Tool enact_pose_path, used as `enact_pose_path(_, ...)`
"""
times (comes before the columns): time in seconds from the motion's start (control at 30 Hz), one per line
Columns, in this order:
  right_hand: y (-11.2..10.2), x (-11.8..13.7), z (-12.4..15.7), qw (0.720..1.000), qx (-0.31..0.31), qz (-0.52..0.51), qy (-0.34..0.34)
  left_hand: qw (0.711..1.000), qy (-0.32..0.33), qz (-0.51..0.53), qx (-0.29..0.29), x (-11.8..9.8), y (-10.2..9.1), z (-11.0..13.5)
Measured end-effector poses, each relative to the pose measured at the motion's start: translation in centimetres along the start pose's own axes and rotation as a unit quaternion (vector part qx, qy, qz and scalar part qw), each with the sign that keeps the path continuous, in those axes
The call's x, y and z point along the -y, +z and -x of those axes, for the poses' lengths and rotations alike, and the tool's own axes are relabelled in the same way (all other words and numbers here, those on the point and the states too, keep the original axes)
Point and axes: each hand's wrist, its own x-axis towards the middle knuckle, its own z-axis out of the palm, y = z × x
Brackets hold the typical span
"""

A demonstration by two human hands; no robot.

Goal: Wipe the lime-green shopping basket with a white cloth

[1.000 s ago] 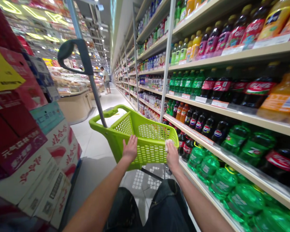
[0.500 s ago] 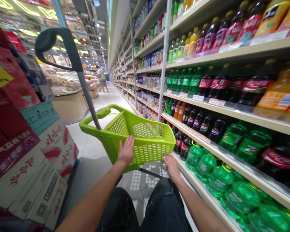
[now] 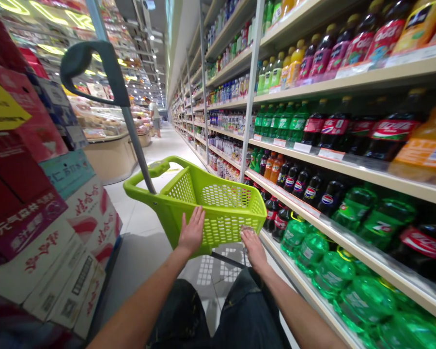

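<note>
A green shopping basket cart with perforated sides stands in front of my knees, with no goods visible inside. My left hand lies flat against the near side of the basket, fingers stretched upward below the rim. Close to the basket's right end, my right hand presses a small greyish crumpled cloth against the perforated side. Its exact material is hard to make out under the fingers. The cart's grey pole carries a dark handle at the upper left.
Drink shelves run along the right, holding cola and other soda bottles, with large green bottles on the bottom. Stacked drink cartons flank the left. Farther down the aisle, a person stands by a display counter.
My right hand with the cloth has slid slightly left along the basket's side. My left hand stays at about the same spot. The whole view has shifted a little.
</note>
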Motion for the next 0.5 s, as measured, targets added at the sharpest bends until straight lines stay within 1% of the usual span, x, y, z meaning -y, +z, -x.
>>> enact_pose_path(0.07, -0.4, 1.0, -0.3, 1.000, 0.000, -0.022, -0.012, 1.000, -0.001, 0.008, -0.003, 0.0, 0.7, 0.7)
enact_pose_path(0.13, -1.1, 1.8, -2.0, 0.999, -0.030, -0.032, -0.010, 1.000, -0.006, 0.017, 0.003, -0.1, 1.4, 1.4)
enact_pose_path(0.2, -1.3, 2.4, -3.7, 0.998, -0.050, -0.033, -0.009, 1.000, -0.013, 0.022, 0.011, -0.1, 2.1, 2.1)
enact_pose_path(0.27, -0.7, 2.9, -4.1, 0.999, -0.032, -0.034, -0.022, 0.999, -0.020, 0.024, 0.016, 0.0, 2.6, 2.8)
enact_pose_path(0.33, 0.3, 3.4, -3.2, 0.999, 0.014, -0.034, -0.036, 0.999, -0.027, 0.024, 0.019, 0.4, 2.8, 3.4)
enact_pose_path(0.4, 0.8, 3.9, -2.2, 0.997, 0.055, -0.035, -0.043, 0.999, -0.034, 0.023, 0.022, 1.0, 2.9, 3.8)
enact_pose_path(0.43, 0.7, 4.2, -2.0, 0.996, 0.063, -0.039, -0.043, 0.999, -0.039, 0.022, 0.023, 1.3, 2.9, 3.9)
enact_pose_path(0.5, 0.0, 4.8, -3.0, 0.997, 0.053, -0.048, -0.040, 0.998, -0.051, 0.020, 0.022, 1.7, 3.0, 4.2)
